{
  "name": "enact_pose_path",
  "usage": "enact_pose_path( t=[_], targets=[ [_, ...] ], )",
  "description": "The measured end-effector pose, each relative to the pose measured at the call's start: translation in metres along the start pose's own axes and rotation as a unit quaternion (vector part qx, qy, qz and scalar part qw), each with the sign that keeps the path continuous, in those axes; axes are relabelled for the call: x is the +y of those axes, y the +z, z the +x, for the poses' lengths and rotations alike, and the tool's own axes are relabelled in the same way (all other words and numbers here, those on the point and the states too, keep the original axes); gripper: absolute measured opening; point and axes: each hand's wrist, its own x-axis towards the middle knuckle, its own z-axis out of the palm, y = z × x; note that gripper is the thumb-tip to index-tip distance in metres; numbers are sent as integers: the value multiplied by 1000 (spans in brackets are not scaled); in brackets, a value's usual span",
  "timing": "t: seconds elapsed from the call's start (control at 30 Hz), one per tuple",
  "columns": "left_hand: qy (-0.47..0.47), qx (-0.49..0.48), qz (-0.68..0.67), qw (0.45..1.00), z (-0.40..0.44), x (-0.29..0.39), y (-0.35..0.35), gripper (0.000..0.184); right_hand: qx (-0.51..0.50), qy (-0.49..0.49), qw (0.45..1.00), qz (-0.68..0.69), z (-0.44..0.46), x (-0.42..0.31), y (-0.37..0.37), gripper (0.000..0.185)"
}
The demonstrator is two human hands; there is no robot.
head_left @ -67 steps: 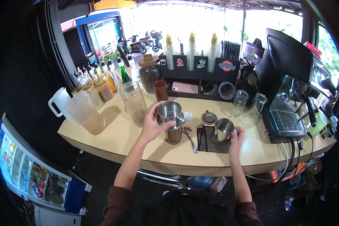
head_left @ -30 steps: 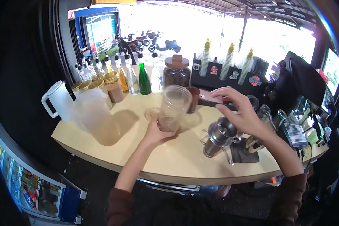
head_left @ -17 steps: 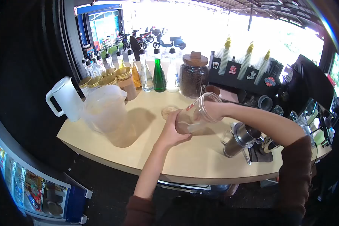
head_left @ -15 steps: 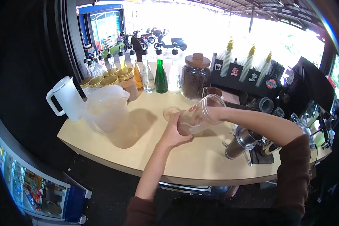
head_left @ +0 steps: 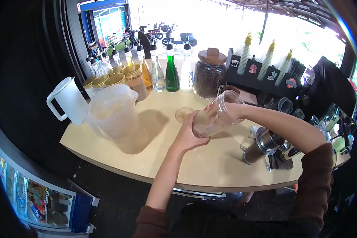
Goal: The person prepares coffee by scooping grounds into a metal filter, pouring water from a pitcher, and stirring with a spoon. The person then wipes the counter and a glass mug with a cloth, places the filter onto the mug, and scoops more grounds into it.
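Observation:
My left hand is wrapped round the lower part of a clear jar, which tilts with its mouth to the right. My right hand reaches through the mouth into the jar; its fingers show only blurrily through the wall, and I cannot make out what they hold. Behind the jar, a round clear lid lies on the counter. To the right stands a glass mug of brown liquid with a metal filter on top.
A cloudy pitcher and a white jug stand on the counter's left. Gold-lidded jars, pump bottles and a jar of beans line the back. A black cup rack and an espresso machine are at right.
My left hand has gone from the metal filter to the clear jar and tilted it. My right hand has left the metal pitcher and entered the jar. The view has turned left.

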Motion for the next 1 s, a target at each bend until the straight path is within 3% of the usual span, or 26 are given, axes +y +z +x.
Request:
enact_pose_path(
  t=[0.1, 0.23, 0.53, 0.63, 0.83, 0.93, 1.0],
  targets=[
    [-17, -5, -28, 999, -1, 9, -2, 102, -11, 78, 997, 22, -1, -10, -2, 28],
    [-13, -6, 11, 1000, -1, 14, -3, 99, -3, 90, 996, 12, -4, -8, -3, 26],
    [2, -4, 31, 1000, -2, 12, -1, 96, 52, 99, 994, 4, -13, -18, -2, 21],
    [12, 0, 24, 1000, -3, 13, -1, 95, 72, 50, 994, -60, -16, -21, -2, 18],
    [35, 4, 49, 998, -3, 17, -1, 94, 80, 102, 991, -14, -21, -33, -4, 17],
    [41, 9, 71, 997, -3, 16, -1, 96, 118, 44, 991, -54, -24, -49, -7, 17],
    [43, 11, 67, 997, -3, 16, -2, 96, 100, 165, 981, 9, -27, -65, -14, 20]
  ],
)
